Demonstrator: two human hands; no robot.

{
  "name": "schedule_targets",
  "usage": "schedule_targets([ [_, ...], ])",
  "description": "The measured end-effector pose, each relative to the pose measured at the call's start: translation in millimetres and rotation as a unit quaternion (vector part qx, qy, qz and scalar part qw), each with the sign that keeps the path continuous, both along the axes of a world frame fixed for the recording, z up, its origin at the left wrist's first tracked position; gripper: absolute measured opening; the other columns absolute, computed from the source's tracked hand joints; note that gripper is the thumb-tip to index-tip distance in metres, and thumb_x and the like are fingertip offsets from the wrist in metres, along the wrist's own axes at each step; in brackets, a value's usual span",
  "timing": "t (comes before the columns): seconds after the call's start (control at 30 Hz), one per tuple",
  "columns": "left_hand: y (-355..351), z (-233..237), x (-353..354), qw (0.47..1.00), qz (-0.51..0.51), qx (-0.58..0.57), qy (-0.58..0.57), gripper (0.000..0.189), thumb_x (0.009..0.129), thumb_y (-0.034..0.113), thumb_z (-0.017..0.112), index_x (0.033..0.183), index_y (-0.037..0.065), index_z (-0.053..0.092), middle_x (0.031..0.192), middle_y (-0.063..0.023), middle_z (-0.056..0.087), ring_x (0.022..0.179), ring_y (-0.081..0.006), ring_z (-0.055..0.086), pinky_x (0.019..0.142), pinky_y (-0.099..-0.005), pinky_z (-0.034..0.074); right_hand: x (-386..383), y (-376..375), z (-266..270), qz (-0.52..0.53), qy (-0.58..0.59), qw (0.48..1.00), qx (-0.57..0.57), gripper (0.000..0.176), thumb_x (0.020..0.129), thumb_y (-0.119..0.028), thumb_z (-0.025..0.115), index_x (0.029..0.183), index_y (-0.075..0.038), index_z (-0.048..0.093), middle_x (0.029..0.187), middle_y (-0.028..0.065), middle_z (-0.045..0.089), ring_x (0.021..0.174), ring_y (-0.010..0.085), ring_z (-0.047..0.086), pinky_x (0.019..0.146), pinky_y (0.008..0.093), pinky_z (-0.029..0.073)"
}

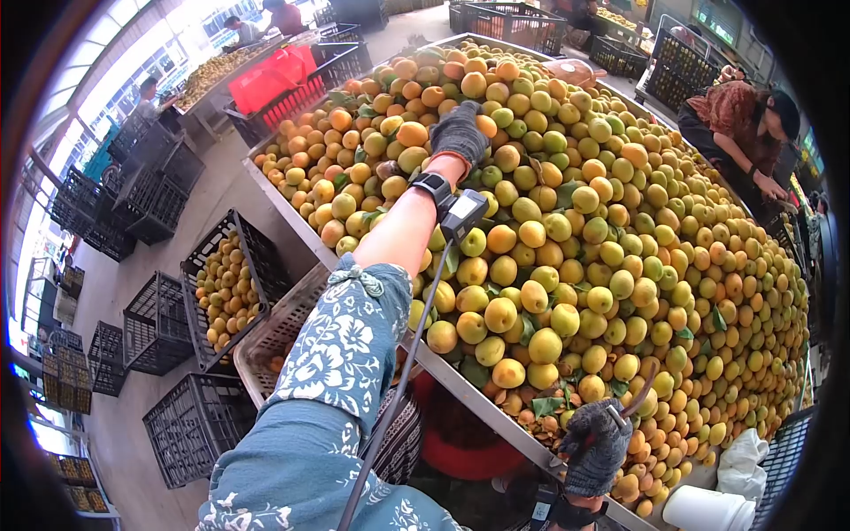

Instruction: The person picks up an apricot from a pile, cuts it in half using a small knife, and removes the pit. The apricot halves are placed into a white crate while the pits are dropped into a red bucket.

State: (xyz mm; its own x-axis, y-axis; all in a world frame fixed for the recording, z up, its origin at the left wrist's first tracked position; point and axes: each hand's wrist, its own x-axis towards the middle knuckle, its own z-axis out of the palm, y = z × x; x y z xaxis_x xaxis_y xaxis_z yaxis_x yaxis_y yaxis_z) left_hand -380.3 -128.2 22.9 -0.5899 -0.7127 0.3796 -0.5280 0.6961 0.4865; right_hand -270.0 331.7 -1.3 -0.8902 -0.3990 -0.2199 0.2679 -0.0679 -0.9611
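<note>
A large heap of green-yellow to orange apricot-like fruit (545,345) fills a metal-edged table (482,396), with green leaves among the fruit. My left hand (460,137), in a dark grey glove, reaches far over the heap and touches it. An orange fruit (486,126) lies right beside its fingers, which point away from me and are partly hidden. Near the table's front edge, my right hand (595,447), also gloved, is closed around a thin, curved brown hook-like tool (641,391). The tool's tip sticks up over the fruit.
A black crate of fruit (228,288) and a pale crate (282,332) stand left of the table, with other black crates (199,425) on the floor. A white bucket (708,509) sits at lower right. Another person (739,133) works across the heap.
</note>
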Motion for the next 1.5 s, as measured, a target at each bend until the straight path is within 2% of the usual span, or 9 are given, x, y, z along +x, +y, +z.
schedule_targets([
  [0.13, 16.6, -3.0, 24.2, 0.972, -0.076, 0.122, 0.183, 0.051, 0.064, 0.021, 0.082, 0.111, 0.011, 0.064, 0.099, -0.0122, 0.068, 0.092, -0.0286, 0.066, 0.081, -0.0397, 0.052, 3.0, -5.5, 10.2, -0.009, 0.002, 1.0, 0.005, 0.034, 0.086, -0.032, 0.062, 0.071, -0.002, 0.055, 0.06, 0.0039, 0.054, 0.038, 0.011, 0.047, 0.036, 0.0225, 0.036],
  [0.33, 123.9, 12.5, 99.0, 0.556, -0.326, 0.65, 0.403, 0.035, 0.091, 0.022, 0.063, 0.12, 0.003, 0.057, 0.101, -0.009, 0.065, 0.084, -0.0221, 0.066, 0.072, -0.034, 0.057, 2.4, -6.5, 16.6, 0.034, 0.038, 0.999, 0.01, 0.034, 0.089, -0.03, 0.06, 0.068, -0.003, 0.055, 0.058, 0.002, 0.053, 0.037, 0.0093, 0.045, 0.035, 0.0224, 0.034],
  [0.43, 169.2, 2.0, 124.3, 0.624, -0.377, 0.565, 0.386, 0.034, 0.094, 0.025, 0.059, 0.121, 0.005, 0.057, 0.107, -0.0113, 0.064, 0.092, -0.0254, 0.066, 0.076, -0.0363, 0.057, -0.3, -9.7, 3.7, -0.003, 0.008, 1.0, 0.019, 0.026, 0.089, -0.03, 0.063, 0.08, -0.006, 0.057, 0.059, -0.0016, 0.051, 0.037, 0.0072, 0.043, 0.034, 0.0211, 0.033],
  [0.53, 207.8, 6.8, 142.2, 0.865, -0.331, 0.245, 0.288, 0.041, 0.079, 0.024, 0.075, 0.113, 0.006, 0.061, 0.104, -0.0107, 0.065, 0.09, -0.0277, 0.065, 0.075, -0.0333, 0.054, -7.7, -14.4, -4.6, 0.003, 0.021, 0.999, 0.047, 0.02, 0.088, -0.025, 0.065, 0.093, -0.007, 0.057, 0.062, -0.0037, 0.051, 0.041, 0.0044, 0.043, 0.035, 0.0193, 0.033],
  [0.63, 222.4, -3.8, 146.4, 0.456, -0.417, 0.694, 0.369, 0.064, 0.079, 0.019, 0.075, 0.133, 0.005, 0.044, 0.112, -0.0077, 0.058, 0.11, -0.021, 0.057, 0.095, -0.0367, 0.051, -1.9, -16.5, 7.5, 0.014, 0.025, 0.999, 0.032, 0.019, 0.088, -0.022, 0.063, 0.099, -0.007, 0.059, 0.069, -0.0025, 0.054, 0.046, 0.0045, 0.046, 0.039, 0.0188, 0.037],
  [0.67, 223.6, -17.1, 142.9, 0.444, -0.434, 0.683, 0.385, 0.064, 0.079, 0.016, 0.074, 0.134, 0.006, 0.042, 0.117, -0.0101, 0.055, 0.113, -0.0241, 0.055, 0.1, -0.0433, 0.048, 1.0, -15.4, 9.5, 0.01, 0.006, 1.0, 0.019, 0.02, 0.089, -0.022, 0.062, 0.101, -0.007, 0.059, 0.07, -0.0022, 0.055, 0.048, 0.0047, 0.047, 0.04, 0.019, 0.038],
  [0.93, 242.7, -14.0, 152.0, 0.726, -0.356, 0.52, 0.275, 0.053, 0.068, 0.01, 0.082, 0.116, 0.004, 0.06, 0.107, -0.0042, 0.063, 0.1, -0.0136, 0.059, 0.088, -0.0285, 0.051, 23.5, -14.8, 9.9, 0.025, 0.038, 0.998, -0.045, 0.027, 0.092, -0.029, 0.061, 0.103, -0.005, 0.066, 0.066, -0.0022, 0.056, 0.047, 0.0058, 0.048, 0.04, 0.0197, 0.037],
  [1.27, 257.1, -20.8, 149.8, 0.772, -0.378, 0.452, 0.239, 0.052, 0.061, 0.008, 0.085, 0.107, 0.004, 0.062, 0.101, -0.0017, 0.064, 0.096, -0.0116, 0.059, 0.088, -0.028, 0.049, 34.5, -31.5, 14.3, 0.012, 0.093, 0.996, -0.002, 0.02, 0.093, -0.027, 0.061, 0.094, -0.007, 0.063, 0.061, -0.0042, 0.054, 0.045, 0.0034, 0.041, 0.04, 0.0197, 0.03],
  [1.5, 264.2, -14.1, 152.6, 0.692, -0.365, 0.578, 0.233, 0.059, 0.072, 0.013, 0.079, 0.124, 0.003, 0.052, 0.106, -0.0042, 0.06, 0.101, -0.0131, 0.058, 0.089, -0.0282, 0.052, 29.2, -26.4, 11.5, -0.001, 0.044, 0.998, -0.052, 0.021, 0.095, -0.028, 0.058, 0.094, -0.008, 0.063, 0.061, -0.0044, 0.053, 0.045, 0.0044, 0.044, 0.038, 0.0196, 0.032],
])
